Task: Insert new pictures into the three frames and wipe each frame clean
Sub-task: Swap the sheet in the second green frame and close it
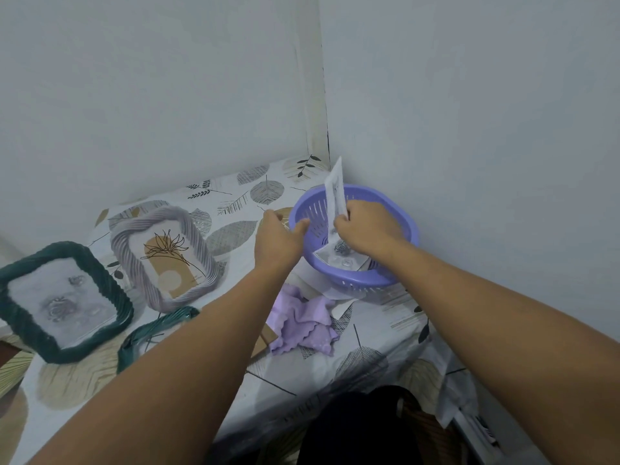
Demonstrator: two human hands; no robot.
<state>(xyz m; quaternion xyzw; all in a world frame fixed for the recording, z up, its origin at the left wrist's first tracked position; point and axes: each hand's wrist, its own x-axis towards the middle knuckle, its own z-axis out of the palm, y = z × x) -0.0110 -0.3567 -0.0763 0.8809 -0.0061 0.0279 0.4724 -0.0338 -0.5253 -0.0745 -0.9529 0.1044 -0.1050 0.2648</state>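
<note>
Two hands are reaching into the purple basket [355, 280] at the far right: the right hand [367, 229] is pinching a white picture [335, 189] upright, while the left hand [278, 239] is resting on the rim, fingers relaxed. Three frames are lying to the left: a dark green frame [63, 302], a lilac frame [164, 256] and a teal frame [151, 333], with a purple cloth [305, 327] near the basket.

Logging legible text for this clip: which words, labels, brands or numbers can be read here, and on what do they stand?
None can be read.
Picture in the grey frame: a line drawing of a plant, no lettering.
Picture in the dark green frame: blurred grey shapes, no text.
Sheet held upright in the right hand over the purple basket: print too small and blurred.
Tablecloth: leaf pattern only.
</note>
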